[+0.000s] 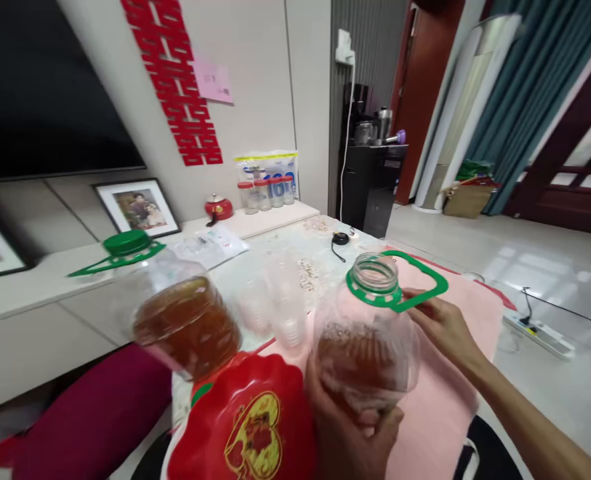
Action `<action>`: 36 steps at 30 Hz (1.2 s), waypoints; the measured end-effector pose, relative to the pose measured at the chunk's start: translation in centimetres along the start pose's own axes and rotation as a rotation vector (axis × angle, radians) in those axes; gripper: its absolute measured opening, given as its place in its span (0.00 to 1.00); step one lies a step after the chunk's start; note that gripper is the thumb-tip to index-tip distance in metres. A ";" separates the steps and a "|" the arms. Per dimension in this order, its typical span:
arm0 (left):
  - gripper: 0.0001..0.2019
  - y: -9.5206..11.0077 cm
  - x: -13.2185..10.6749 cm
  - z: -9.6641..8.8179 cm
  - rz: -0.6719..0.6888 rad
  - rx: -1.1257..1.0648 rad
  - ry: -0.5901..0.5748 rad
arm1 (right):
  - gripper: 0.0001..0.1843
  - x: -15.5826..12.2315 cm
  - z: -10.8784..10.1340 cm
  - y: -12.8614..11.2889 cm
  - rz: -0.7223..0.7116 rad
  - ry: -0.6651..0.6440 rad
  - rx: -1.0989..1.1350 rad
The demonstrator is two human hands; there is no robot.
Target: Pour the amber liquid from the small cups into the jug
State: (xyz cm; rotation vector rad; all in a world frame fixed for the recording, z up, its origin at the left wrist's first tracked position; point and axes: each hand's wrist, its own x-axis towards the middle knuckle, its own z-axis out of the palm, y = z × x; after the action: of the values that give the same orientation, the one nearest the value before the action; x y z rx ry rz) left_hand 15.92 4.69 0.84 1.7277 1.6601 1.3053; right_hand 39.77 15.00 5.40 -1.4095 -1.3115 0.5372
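A clear plastic jug (365, 357) with reddish-brown liquid stands out in front of me, its mouth uncapped and a green ring handle around the neck. My left hand (350, 427) cups the jug low down, thumb and fingers around its base. By the neck, my right hand (438, 323) grips the green handle, with some fingertips hidden behind it. To the left is a second jug (185, 327) of brown liquid, closed with a green cap (126, 242) and tilted in view. A red scalloped tray (255, 417) with a gold heart lies beside my left hand.
Stacked clear plastic cups (288, 300) are blurred between the jugs. Farther back on the table are small scattered bits (310, 277) and a black tape measure (341, 238). Red-lidded jars (268, 192) line the ledge. A power strip (540, 333) lies on the floor at right.
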 end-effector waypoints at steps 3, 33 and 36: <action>0.51 0.3 -0.3 0.8 -0.122 -0.054 0.032 | 0.20 -4.0 1.7 -0.6 0.051 -0.035 0.169; 0.19 0.9 13.9 -14.6 0.451 0.455 -0.202 | 0.17 -8.9 6.9 0.1 0.251 -0.098 0.920; 0.19 0.0 15.7 -14.3 0.509 0.569 -0.312 | 0.16 -8.8 6.9 0.1 0.259 -0.096 0.938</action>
State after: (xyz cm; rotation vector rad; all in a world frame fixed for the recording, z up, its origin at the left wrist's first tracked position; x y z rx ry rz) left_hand 1.80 14.92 12.90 2.6626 1.5504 0.6993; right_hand 31.31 9.79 0.25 -0.7566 -0.7521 1.2134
